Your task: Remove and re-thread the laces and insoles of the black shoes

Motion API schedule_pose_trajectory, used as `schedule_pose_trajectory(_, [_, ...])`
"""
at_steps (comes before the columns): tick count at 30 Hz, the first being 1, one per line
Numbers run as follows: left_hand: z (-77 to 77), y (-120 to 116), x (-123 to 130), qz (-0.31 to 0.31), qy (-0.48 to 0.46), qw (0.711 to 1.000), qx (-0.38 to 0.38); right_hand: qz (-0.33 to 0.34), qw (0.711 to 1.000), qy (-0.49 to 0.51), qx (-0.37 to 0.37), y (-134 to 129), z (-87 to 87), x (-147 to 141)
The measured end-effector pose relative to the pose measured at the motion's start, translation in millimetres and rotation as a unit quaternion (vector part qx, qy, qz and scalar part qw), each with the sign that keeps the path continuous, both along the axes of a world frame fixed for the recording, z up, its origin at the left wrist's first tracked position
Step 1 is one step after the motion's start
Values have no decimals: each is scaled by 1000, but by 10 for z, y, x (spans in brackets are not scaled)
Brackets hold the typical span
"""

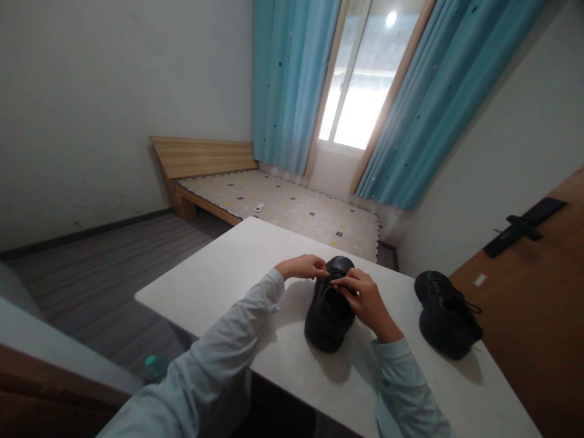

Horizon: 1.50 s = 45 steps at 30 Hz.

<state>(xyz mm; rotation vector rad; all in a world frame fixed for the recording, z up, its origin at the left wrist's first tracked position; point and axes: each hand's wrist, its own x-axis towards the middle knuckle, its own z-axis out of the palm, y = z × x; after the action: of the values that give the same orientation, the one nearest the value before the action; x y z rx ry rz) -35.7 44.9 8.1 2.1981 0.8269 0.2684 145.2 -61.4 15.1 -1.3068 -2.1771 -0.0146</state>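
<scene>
A black lace-up shoe (329,325) stands upright on the white table, its toe pointing away from me and its heel toward me. My left hand (302,267) reaches the left side of the lacing, thumb and fingers pinched together on the shoelace. From the right, my right hand (366,299) lies over the shoe's opening, its fingertips also pinched at the lacing. The dark lace is hard to make out against the black upper. Its mate, a second black shoe (444,319), sits apart to the right, with a lace loop sticking out.
The white table (214,280) spans the space in front of me. Behind it stands a wooden bed with a patterned mattress (292,204) and a small white object (259,207). A wooden door (538,292) is at right, and a green-capped bottle (154,365) at lower left.
</scene>
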Motion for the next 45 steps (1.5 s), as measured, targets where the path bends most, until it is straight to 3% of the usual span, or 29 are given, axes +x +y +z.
schedule_pose_trajectory(6, [25, -12, 5, 29, -33, 997, 57, -26, 975, 215, -40, -10, 26, 31])
schedule_pose_trajectory(13, [126, -138, 90, 71, -216, 968, 107, -26, 954, 297, -32, -30, 68, 9])
schedule_pose_trajectory(20, [139, -269, 173, -22, -258, 956, 138, -51, 931, 361, -2, -84, 158, 21])
schedule_pose_trajectory(26, [21, -309, 267, -120, -210, 959, 145, -49, 915, 399, 11, -145, 233, -55])
schedule_pose_trajectory(33, [-112, -245, 307, -72, -174, 973, 133, -38, 920, 388, 49, -273, 337, -137])
schedule_pose_trajectory(39, [-160, -217, 325, -93, -198, 966, 141, 8, 966, 247, 74, -556, 344, -436])
schedule_pose_trajectory(45, [-133, -280, 317, -28, -183, 973, 137, 38, 971, 122, 201, -763, 213, -817])
